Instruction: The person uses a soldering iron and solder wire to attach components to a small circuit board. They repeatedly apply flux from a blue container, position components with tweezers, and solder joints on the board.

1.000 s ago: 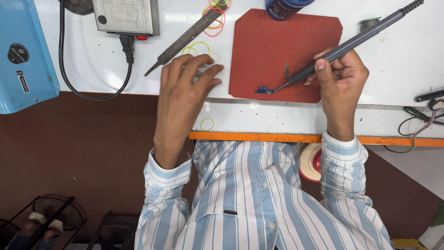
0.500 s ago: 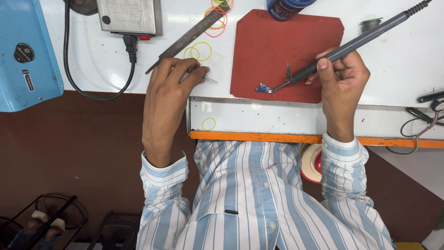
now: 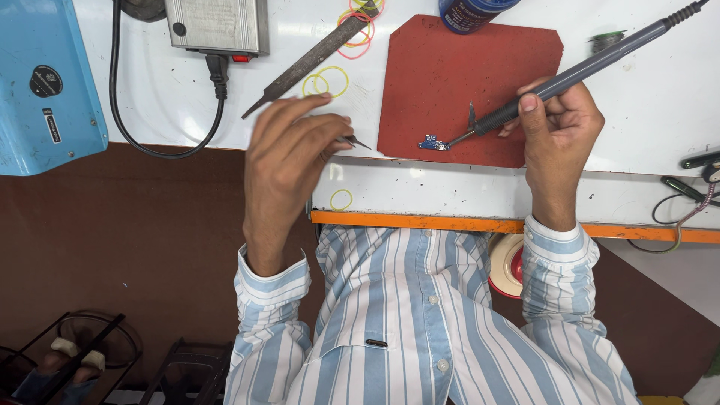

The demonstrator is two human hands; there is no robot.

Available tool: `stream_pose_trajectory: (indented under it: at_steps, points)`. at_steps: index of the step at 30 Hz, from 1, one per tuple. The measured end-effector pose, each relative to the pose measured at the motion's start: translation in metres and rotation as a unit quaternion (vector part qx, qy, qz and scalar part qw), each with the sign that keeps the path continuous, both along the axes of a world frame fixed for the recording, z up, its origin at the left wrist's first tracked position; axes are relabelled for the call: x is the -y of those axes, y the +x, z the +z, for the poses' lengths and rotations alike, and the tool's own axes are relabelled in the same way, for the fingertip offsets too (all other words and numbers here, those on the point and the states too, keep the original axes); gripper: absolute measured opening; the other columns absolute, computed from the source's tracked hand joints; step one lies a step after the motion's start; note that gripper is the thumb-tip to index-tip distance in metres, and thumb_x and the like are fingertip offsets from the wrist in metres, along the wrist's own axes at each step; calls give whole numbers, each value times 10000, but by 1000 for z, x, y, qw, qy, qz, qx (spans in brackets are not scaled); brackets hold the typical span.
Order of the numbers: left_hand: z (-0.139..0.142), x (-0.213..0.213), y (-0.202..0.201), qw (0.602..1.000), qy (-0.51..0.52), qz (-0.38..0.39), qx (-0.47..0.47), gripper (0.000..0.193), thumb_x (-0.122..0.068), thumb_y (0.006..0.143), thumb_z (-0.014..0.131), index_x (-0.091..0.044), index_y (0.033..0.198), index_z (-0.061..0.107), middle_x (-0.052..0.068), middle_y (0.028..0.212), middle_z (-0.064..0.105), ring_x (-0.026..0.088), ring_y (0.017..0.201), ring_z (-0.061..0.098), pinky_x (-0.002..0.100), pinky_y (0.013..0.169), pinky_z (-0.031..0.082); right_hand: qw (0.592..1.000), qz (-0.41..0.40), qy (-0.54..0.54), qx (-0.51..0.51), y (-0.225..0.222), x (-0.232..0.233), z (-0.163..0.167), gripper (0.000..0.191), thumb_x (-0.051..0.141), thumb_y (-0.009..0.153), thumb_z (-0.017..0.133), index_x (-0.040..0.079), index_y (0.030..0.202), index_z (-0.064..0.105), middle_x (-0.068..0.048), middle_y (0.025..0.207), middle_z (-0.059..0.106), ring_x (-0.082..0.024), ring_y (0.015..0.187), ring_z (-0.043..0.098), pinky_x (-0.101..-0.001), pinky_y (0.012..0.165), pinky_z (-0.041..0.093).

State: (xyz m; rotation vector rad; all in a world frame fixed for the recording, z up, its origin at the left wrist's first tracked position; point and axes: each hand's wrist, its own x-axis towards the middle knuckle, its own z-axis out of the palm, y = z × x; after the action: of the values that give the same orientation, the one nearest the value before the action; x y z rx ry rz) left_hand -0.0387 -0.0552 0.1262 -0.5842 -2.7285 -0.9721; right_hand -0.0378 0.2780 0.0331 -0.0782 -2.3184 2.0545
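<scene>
The white worktop, edged along its near side with an orange strip, fills the far half of the view above a brown floor; at its far left stands a blue machine housing, and beside that a grey metal box with a black cable looping toward the near edge. A red mat lies right of centre. The right hand rises from a striped sleeve, wrist bent, its grip closed pen-fashion on a long grey soldering iron that slants from the far right down to the mat, the tip touching a small blue circuit board near the mat's near edge. The left hand hovers at the worktop's near-left corner, fingers drawn together in a pinch on slim tweezers whose point aims right toward the board, just short of the mat. A dark metal file lies diagonally beyond it, with yellow rubber bands just beside.
</scene>
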Motion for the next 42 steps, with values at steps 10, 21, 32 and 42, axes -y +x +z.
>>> stream_pose_trajectory:
  at_steps: [10,21,32,42]
  points:
    - [-24,-45,29,993,-28,-70,89,333,-118,905,761,-87,1227,683,43,1071,691,165,925,625,317,822,545,1000,-4,1,6,1,-1,2,211,163,1142,683,-37,1129,618,-113,794,682,-147,676,683,-273,603,593]
    - [-51,-66,39,989,-75,-87,96,545,-21,832,741,-115,1361,647,28,1178,670,168,1009,592,281,937,555,1000,-1,0,6,0,-6,3,230,190,1135,686,-32,1129,630,-105,793,681,-141,675,683,-262,600,592]
    - [-60,-73,37,994,-43,-89,44,454,-21,845,763,-88,1287,683,27,1185,675,169,1065,618,305,971,566,1000,-2,0,6,1,-8,2,222,184,1134,684,-30,1121,627,-108,794,682,-139,679,687,-264,592,596]
    - [-63,-74,35,994,-57,-95,7,391,-23,852,773,-84,1233,710,18,1177,694,157,1067,620,284,935,574,1000,0,3,-2,0,-9,-1,226,188,1132,686,-30,1121,627,-110,788,680,-138,676,691,-266,588,604]
